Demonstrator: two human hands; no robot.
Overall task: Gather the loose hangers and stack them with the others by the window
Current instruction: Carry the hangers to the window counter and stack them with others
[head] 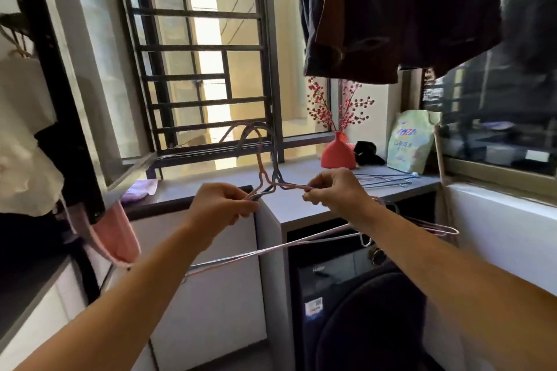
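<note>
Both hands clamped on the wire hangers (272,181): left hand (223,205) pinching the left shoulder, right hand (334,190) the right. Hooks up, not quite aligned. Square the hooks first, then lay them on the hanger stack (384,180) just beyond the right grip on the surface (301,205).

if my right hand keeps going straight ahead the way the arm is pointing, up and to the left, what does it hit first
Most likely the held hangers themselves, then the left hand gripping their other side. Beyond those the line looks free to the window grille, though depth is hard to judge here.
</note>
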